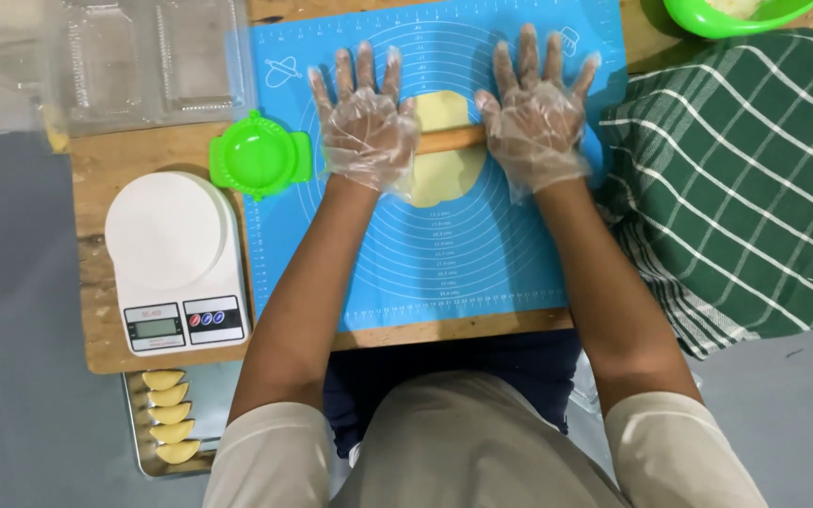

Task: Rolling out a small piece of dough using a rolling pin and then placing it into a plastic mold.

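Note:
Both my hands wear clear plastic gloves and lie flat, fingers spread, on a wooden rolling pin (451, 139). My left hand (366, 122) presses its left end, my right hand (536, 118) its right end. The pin lies across a pale yellow sheet of dough (444, 174) in the middle of a blue silicone mat (482, 254) with printed circles. Most of the pin is hidden under my palms.
A green dumpling press (258, 155) lies open left of the mat, beside a white kitchen scale (177, 259). Clear plastic boxes (148, 61) sit at back left. A green checked cloth (736, 179) covers the right side. A tray (138, 442) with several folded pastries rests below the table edge.

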